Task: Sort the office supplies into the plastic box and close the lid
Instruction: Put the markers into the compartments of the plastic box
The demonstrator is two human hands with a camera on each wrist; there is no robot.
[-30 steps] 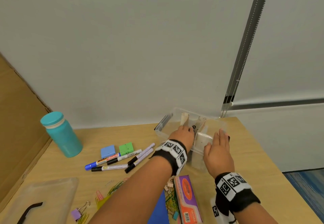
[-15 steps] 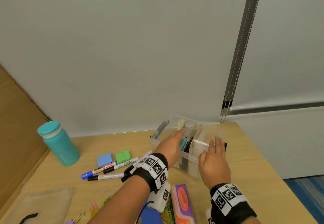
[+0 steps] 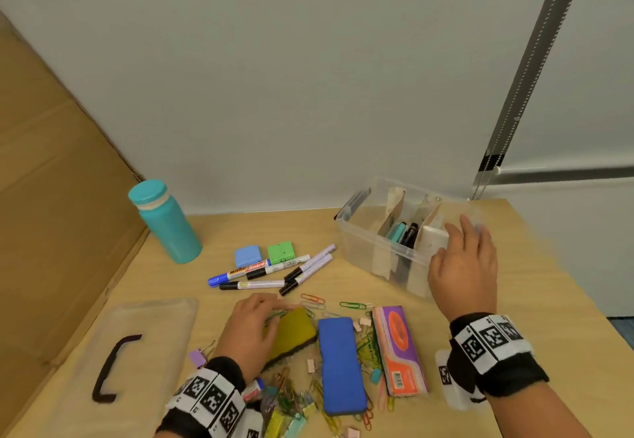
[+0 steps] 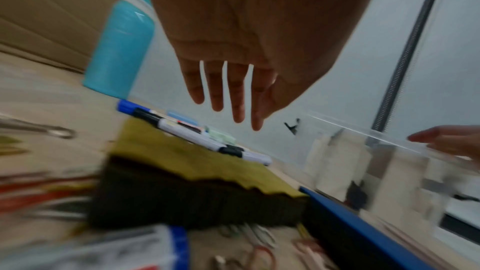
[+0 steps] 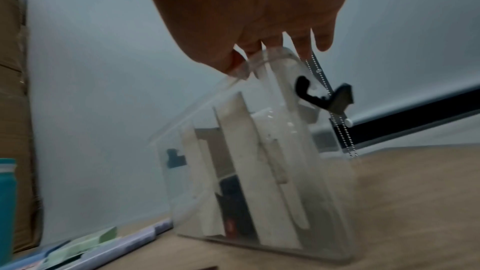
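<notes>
Mid-sort: straight-fingered left hand (image 3: 252, 329) over yellow eraser (image 3: 297, 327) near box (image 3: 358, 250), flat right hand (image 3: 463, 266) steadying its rim; next, grip eraser.

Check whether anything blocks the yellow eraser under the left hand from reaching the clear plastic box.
Nothing visible does. The clear plastic box stands open, translucent lid off to the left; only flat paper clips lie between it and the yellow eraser. The right hand rests on its right end.
</notes>
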